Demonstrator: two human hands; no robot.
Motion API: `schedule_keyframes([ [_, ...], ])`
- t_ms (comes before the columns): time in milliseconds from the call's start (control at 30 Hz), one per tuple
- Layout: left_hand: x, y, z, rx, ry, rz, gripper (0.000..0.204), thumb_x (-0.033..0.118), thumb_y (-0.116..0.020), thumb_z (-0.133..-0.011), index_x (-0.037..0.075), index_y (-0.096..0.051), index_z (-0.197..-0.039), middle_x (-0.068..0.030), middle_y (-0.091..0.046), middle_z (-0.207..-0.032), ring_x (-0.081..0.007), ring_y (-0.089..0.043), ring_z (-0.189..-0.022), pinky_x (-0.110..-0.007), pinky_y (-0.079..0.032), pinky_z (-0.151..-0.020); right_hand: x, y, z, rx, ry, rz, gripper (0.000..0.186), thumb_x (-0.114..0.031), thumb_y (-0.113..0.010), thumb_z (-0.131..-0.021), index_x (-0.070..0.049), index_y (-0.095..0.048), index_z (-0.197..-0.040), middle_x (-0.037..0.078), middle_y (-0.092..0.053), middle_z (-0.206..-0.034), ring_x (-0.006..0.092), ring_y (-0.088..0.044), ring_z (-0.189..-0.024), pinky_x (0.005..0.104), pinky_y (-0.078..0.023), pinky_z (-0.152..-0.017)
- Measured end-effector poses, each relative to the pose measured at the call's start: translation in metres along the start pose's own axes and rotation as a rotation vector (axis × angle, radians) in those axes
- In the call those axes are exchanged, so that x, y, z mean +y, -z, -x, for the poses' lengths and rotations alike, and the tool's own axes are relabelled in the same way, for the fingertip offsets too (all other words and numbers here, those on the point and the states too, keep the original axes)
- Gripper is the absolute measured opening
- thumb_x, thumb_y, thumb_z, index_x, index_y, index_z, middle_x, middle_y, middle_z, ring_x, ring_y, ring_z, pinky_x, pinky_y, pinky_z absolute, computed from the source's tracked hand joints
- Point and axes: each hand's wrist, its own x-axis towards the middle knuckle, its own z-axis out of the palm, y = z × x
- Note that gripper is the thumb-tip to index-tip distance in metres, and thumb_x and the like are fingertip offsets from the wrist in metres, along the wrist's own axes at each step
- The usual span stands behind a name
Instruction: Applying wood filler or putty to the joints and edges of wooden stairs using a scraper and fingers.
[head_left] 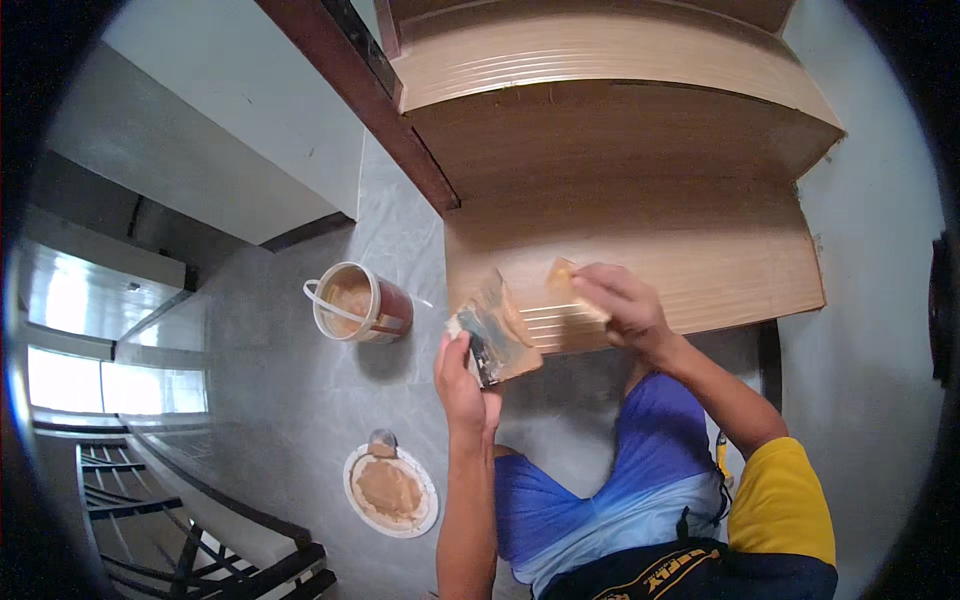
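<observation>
Holding one tool per hand in the head view. Left hand (pixel 462 388) has its fingers closed on the near-left edge of a smeared plate (pixel 512 335), grey and tan, tilted, over the near edge of the lower wood-look step (pixel 650 235). Right hand (pixel 622 298) pinches a tan flat piece (pixel 560 276) just right of the plate, apart from it; its full outline is hidden by the fingers. White-handled bucket (pixel 393 312) with tan paste inside stands on the grey floor (pixel 300 385), left of the plate. White lid (pixel 407 527) with more paste lies nearer, also left. Step in hand, my read: working paste between the two tools. Next move likely calls for a steady left hold, flat piece angled low, light even pressure, no drips on the step.
</observation>
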Motion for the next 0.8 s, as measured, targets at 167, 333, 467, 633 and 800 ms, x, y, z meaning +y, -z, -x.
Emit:
schedule_keyframes([
  [167, -0.001, -0.037, 0.009, -0.006, -0.405, -0.273, 0.026, 0.016, -0.047, -0.098, -0.001, -0.044, -0.117, -0.0073, -0.053, -0.108, -0.0128, -0.053, -0.096, -0.027, -0.045, -0.086, -0.012, 0.001, 0.039, 0.333, -0.884, -0.96, 0.02, -0.01, -0.06, -0.087, 0.002, -0.058, -0.104, 0.011, -0.063, -0.1, 0.0194, -0.064, -0.088, 0.0319, -0.053, -0.076],
  [333, -0.027, -0.035, 0.021, -0.055, -0.666, -0.626, 0.028, 0.007, -0.051, -0.094, -0.003, -0.048, -0.12, -0.0101, -0.056, -0.111, -0.0162, -0.054, -0.098, -0.029, -0.045, -0.086, -0.029, -0.011, 0.042, 0.263, -1.085, -1.498, 0.027, -0.013, -0.06, -0.09, 0.002, -0.051, -0.112, 0.009, -0.063, -0.1, 0.016, -0.064, -0.083, 0.0295, -0.054, -0.074],
  [467, -0.021, -0.026, 0.011, -0.371, -0.868, -1.202, 0.03, -0.008, -0.055, -0.082, 0.0, -0.06, -0.111, -0.0153, -0.061, -0.106, -0.0244, -0.059, -0.098, -0.032, -0.047, -0.085, -0.029, -0.008, 0.021, 0.143, -1.015, -1.675, 0.027, -0.011, -0.058, -0.09, 0.002, -0.051, -0.113, 0.009, -0.063, -0.101, 0.0153, -0.063, -0.083, 0.0278, -0.053, -0.074],
  [633, -0.009, 0.005, 0.014, -0.096, -0.687, -1.232, 0.023, 0.005, -0.054, -0.09, -0.002, -0.058, -0.112, -0.0134, -0.06, -0.106, -0.0238, -0.058, -0.099, -0.032, -0.046, -0.087, 0.025, 0.026, -0.02, 0.466, -0.579, -0.416, 0.03, -0.001, -0.056, -0.084, -0.004, -0.057, -0.114, 0.009, -0.061, -0.105, 0.0212, -0.057, -0.089, 0.0327, -0.046, -0.078],
  [800, -0.003, 0.03, 0.026, 0.04, -0.534, -0.925, 0.032, 0.017, -0.052, -0.095, -0.005, -0.052, -0.118, -0.0107, -0.058, -0.108, -0.0181, -0.054, -0.098, -0.031, -0.043, -0.089, 0.093, 0.036, -0.068, 0.681, 0.029, 0.656, 0.051, 0.005, -0.059, -0.066, -0.012, -0.065, -0.114, 0.004, -0.058, -0.113, 0.0256, -0.05, -0.1, 0.0388, -0.036, -0.087],
])
